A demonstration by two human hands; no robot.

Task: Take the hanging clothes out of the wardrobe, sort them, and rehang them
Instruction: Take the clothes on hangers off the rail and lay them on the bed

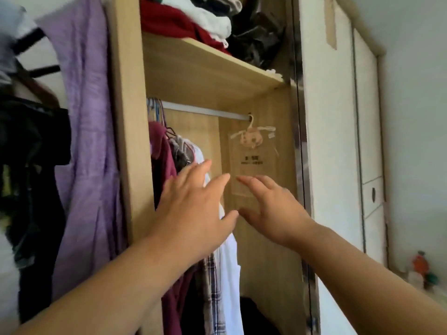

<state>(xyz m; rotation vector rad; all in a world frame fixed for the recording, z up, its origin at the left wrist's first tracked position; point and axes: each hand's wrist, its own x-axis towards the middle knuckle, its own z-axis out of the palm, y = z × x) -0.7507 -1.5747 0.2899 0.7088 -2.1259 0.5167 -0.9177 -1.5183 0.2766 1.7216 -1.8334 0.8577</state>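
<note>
Both forearms rise from the bottom of the frame into the open wardrobe. The left hand (193, 209) is empty, fingers straight and loosely spread, in front of the hanging clothes (164, 170) bunched at the left end of the rail (205, 110); whether it touches them is unclear. The right hand (273, 209), fingers relaxed and slightly curved, holds nothing and sits right of the clothes, before a clear packet (251, 151) hung at the rail's right end. The left hand looks nearer to the clothes. A purple garment (84, 141) hangs outside, left.

Black plastic bag (257, 32) beside folded laundry (212, 20) up high; small bottles (420, 265) stand at lower right.
</note>
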